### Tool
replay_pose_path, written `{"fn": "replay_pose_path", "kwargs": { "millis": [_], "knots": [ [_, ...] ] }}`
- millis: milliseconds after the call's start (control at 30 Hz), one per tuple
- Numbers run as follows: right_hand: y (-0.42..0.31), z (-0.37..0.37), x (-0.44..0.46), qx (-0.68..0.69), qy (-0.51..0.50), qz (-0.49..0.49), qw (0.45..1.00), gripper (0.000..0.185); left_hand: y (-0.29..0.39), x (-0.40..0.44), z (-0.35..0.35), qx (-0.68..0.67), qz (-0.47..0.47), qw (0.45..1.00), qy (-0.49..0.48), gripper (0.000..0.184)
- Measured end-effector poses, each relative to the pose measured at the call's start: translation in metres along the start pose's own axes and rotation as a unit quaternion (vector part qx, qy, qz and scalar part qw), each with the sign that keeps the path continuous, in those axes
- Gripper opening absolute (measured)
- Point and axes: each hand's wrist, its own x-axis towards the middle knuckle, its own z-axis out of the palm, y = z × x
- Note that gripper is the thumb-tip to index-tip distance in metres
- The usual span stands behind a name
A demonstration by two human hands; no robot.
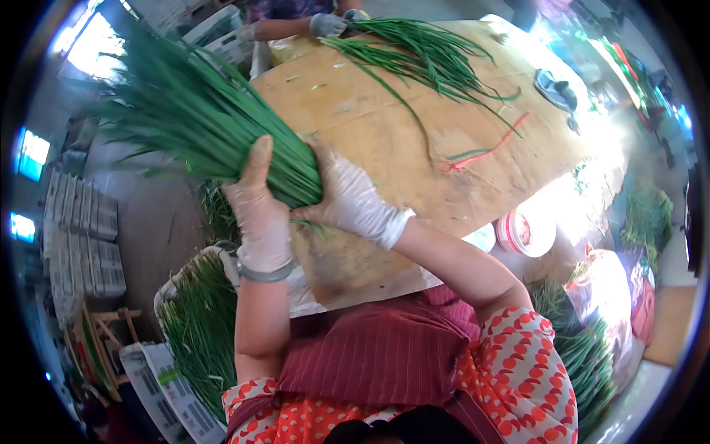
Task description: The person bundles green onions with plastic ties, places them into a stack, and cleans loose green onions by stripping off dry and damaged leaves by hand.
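Observation:
A thick bunch of long green stalks (222,111) slants up and left over the left edge of the brown table board (355,155). Around its lower end, from the left side, my left hand (260,214) is wrapped in a thin white glove, thumb up along the stalks. My right hand (353,194), gloved too, grips the same end from the right. The leafy end spreads out at the upper left, slightly blurred. Loose green stalks (421,55) lie at the far side of the board, and a red tie (492,152) lies nearer its right side.
A co-worker's gloved hands (328,25) are at the board's far edge. A basket of green stalks (196,318) stands below left, near stacked white crates (81,229). A white tub (526,231) stands by the right edge. More greens (588,355) are at the lower right.

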Motion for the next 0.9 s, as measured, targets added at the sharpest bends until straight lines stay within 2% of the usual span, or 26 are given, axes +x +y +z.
{"fn": "replay_pose_path", "kwargs": {
  "millis": [33,67,100,133,233,267,300,367,400,433,500,567,633,700,767,833,900],
  "knots": [
    [-0.002,-0.003,0.004,0.028,0.051,-0.068,0.996,0.099,0.004,-0.001,0.007,-0.004,-0.005,1.0,-0.011,0.042],
    [-0.002,-0.004,0.009,0.023,0.062,-0.064,0.996,0.099,0.009,0.0,0.009,0.023,0.044,0.998,-0.046,0.042],
    [0.0,-0.004,0.013,0.045,0.093,-0.108,0.989,0.101,0.012,0.001,0.01,0.05,0.093,0.991,-0.081,0.043],
    [0.002,-0.004,0.015,0.066,0.125,-0.152,0.978,0.104,0.012,0.0,0.006,0.046,0.089,0.991,-0.093,0.043],
    [0.023,0.003,0.011,0.085,0.111,-0.141,0.98,0.108,-0.008,-0.004,-0.006,0.103,0.087,0.976,-0.17,0.043],
    [0.037,0.012,0.008,0.103,0.091,-0.09,0.986,0.109,-0.021,-0.007,-0.005,0.12,0.094,0.977,-0.147,0.043],
    [0.045,0.02,0.005,0.101,0.098,-0.088,0.986,0.109,-0.03,-0.01,-0.004,0.138,0.099,0.978,-0.121,0.042],
    [0.057,0.027,0.004,0.142,0.109,-0.115,0.977,0.111,-0.029,-0.001,0.0,0.16,0.1,0.972,-0.143,0.042],
    [0.04,0.01,-0.001,0.079,0.115,-0.105,0.985,0.111,-0.024,-0.001,0.007,0.136,0.044,0.977,-0.157,0.041],
    [0.032,-0.003,-0.004,0.078,0.118,-0.1,0.985,0.111,-0.019,-0.004,0.014,0.113,-0.015,0.979,-0.169,0.04],
    [0.023,-0.03,-0.001,-0.026,0.084,-0.057,0.994,0.108,-0.017,-0.005,0.038,0.096,-0.034,0.983,-0.153,0.039],
    [0.009,-0.067,-0.005,-0.08,0.076,-0.024,0.994,0.104,-0.024,-0.003,0.063,-0.026,-0.143,0.985,-0.094,0.034],
    [0.008,-0.103,-0.007,-0.185,0.078,0.001,0.98,0.096,-0.047,0.005,0.084,-0.124,-0.272,0.95,-0.089,0.027],
    [0.01,-0.145,-0.011,-0.23,0.05,0.073,0.969,0.091,-0.056,-0.011,0.128,-0.149,-0.337,0.927,-0.071,0.027],
    [0.031,-0.182,-0.017,-0.262,0.065,0.038,0.962,0.084,-0.087,-0.018,0.158,-0.19,-0.386,0.895,-0.116,0.029],
    [0.045,-0.221,-0.022,-0.279,0.027,0.105,0.954,0.078,-0.1,-0.032,0.195,-0.178,-0.427,0.881,-0.1,0.033],
    [0.062,-0.252,-0.03,-0.279,0.013,0.154,0.948,0.08,-0.117,-0.043,0.221,-0.15,-0.478,0.854,-0.143,0.043]
  ]
}}
